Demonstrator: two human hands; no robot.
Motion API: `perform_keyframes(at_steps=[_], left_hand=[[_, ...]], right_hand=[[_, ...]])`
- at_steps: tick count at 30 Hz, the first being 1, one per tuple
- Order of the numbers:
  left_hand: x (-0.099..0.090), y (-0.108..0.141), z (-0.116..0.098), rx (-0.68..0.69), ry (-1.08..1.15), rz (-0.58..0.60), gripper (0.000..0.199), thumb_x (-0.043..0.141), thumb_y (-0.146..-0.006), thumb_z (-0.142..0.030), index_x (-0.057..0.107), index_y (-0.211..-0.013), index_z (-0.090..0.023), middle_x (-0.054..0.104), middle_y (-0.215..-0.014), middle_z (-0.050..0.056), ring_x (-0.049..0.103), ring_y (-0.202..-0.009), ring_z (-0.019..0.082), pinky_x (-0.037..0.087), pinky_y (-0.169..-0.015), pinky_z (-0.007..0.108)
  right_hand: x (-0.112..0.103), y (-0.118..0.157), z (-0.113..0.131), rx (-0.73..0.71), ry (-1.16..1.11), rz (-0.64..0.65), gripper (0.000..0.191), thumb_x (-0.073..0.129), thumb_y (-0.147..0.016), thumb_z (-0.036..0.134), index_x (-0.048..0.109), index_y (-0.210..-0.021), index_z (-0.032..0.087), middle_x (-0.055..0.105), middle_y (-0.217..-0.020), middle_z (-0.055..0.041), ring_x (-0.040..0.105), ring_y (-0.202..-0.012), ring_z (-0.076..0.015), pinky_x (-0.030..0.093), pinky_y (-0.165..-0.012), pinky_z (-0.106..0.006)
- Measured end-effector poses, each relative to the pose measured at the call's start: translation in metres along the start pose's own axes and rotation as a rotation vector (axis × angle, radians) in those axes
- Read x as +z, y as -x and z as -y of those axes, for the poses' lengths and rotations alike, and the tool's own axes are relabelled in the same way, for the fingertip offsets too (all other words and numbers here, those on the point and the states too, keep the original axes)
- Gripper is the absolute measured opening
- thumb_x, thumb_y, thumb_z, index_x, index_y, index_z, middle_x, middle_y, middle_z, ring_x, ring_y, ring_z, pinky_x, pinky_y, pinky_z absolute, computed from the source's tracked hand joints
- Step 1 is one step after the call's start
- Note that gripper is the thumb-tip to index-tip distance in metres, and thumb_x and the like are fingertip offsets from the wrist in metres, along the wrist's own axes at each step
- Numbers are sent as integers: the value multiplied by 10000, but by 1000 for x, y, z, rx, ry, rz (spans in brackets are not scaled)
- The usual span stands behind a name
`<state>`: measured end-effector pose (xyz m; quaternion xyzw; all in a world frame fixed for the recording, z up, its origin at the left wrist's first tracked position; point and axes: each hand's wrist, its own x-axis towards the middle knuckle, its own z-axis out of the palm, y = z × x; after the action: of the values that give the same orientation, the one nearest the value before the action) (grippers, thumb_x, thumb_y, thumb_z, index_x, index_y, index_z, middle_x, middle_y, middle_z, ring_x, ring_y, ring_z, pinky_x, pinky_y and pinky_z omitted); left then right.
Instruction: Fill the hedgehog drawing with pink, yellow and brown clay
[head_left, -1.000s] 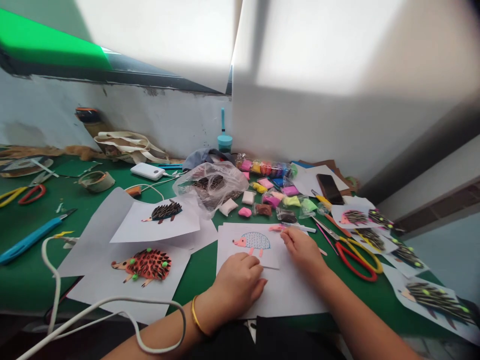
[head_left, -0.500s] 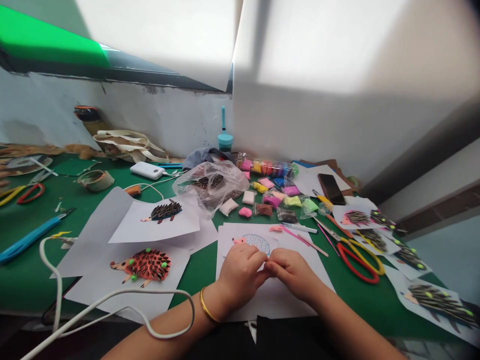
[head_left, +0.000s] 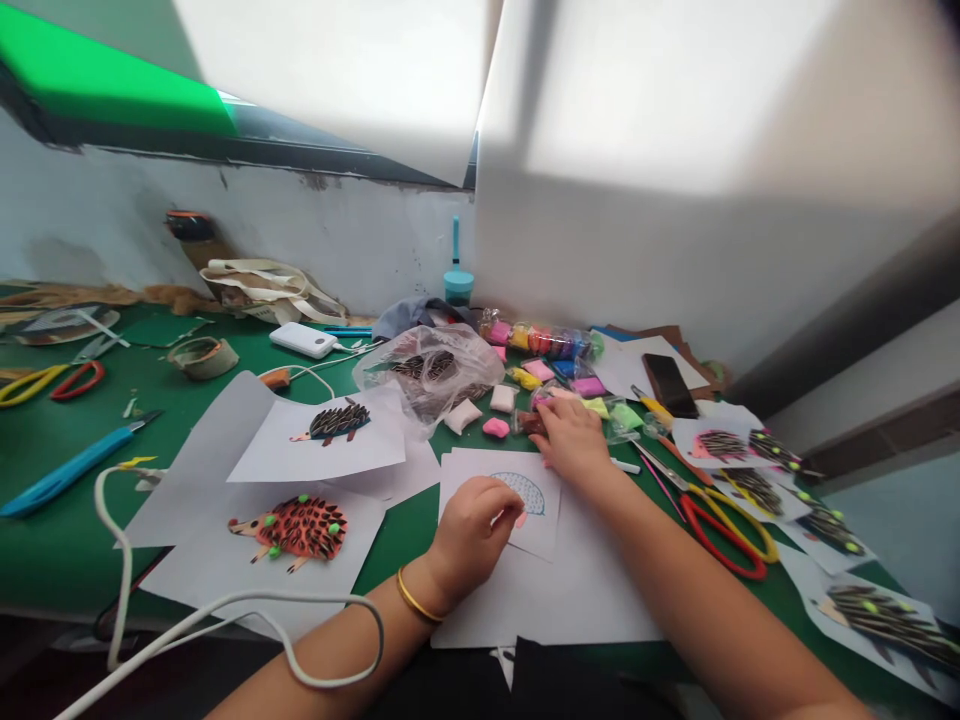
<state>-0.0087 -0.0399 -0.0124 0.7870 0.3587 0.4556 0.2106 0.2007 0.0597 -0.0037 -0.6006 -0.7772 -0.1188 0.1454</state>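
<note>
My left hand [head_left: 476, 530] is closed in a pinch above the white paper, holding a small pink piece of modelling clay [head_left: 521, 519]. Beneath it lies a sheet with a hedgehog drawing [head_left: 525, 492], its round body outlined in blue with small marks inside; my hand covers its head end. My right hand [head_left: 574, 440] stretches over the bagged clay, its fingers apart at a brown clay packet [head_left: 528, 423]. Whether it grips the packet is not clear. A pink lump of clay [head_left: 496, 428] sits just left of that packet.
Yellow-and-red scissors [head_left: 724, 530] lie right of my forearm, near finished hedgehog pictures [head_left: 720, 443]. A clear plastic bag [head_left: 427, 370] of dark striped pieces stands behind the papers. At left are a hedgehog collage [head_left: 296, 530], a white cable [head_left: 225, 603] and a blue craft knife [head_left: 75, 470].
My hands have parted. The right has moved forward to the clay packets; the left stays over the drawing, the pink clay now showing at its fingertips. The view has shifted slightly.
</note>
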Motion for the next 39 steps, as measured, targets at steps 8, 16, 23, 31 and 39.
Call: perform_keyframes(at_steps=[8, 16, 23, 31, 39], left_hand=[[-2, 1, 1, -48, 36, -42, 91, 577, -917, -179, 660, -942, -204, 694, -893, 47, 627, -885, 184, 505, -837, 346], [-3, -1, 6, -214, 134, -101, 111, 608, -904, -263, 689, -943, -199, 695, -875, 37, 618, -787, 152, 510, -742, 292], [0, -4, 4, -319, 232, -80, 182, 572, -907, -277, 704, -999, -193, 687, -898, 42, 612, -786, 152, 490, -719, 278], [-7, -19, -15, -585, 573, 221, 277, 649, -837, -419, 659, -751, -156, 667, -754, 30, 573, -738, 163, 439, -708, 279], [-8, -12, -21, -817, 974, 215, 274, 732, -731, -363, 546, -689, -165, 496, -620, -41, 391, -571, 83, 303, -572, 226]], right_hand=[[-9, 13, 4, 32, -121, -116, 216, 619, -871, 250, 634, -1077, 190, 663, -1142, -122, 515, -1111, -298, 338, -901, -421], [-29, 67, 13, -73, -587, -101, 318, 620, -887, 390, 646, -1166, 241, 634, -1102, -99, 545, -1051, -283, 438, -914, -430], [-39, 86, 31, -147, -766, -162, 208, 568, -939, 394, 629, -1032, 218, 662, -994, -83, 591, -962, -248, 473, -869, -411], [-44, 93, 39, -185, -661, -289, 178, 567, -931, 269, 644, -1089, 236, 674, -1088, -100, 613, -1056, -262, 494, -934, -470], [-51, 108, 42, -207, -683, -230, 279, 549, -941, 225, 584, -1216, 248, 654, -1091, -92, 602, -1018, -248, 500, -891, -445]])
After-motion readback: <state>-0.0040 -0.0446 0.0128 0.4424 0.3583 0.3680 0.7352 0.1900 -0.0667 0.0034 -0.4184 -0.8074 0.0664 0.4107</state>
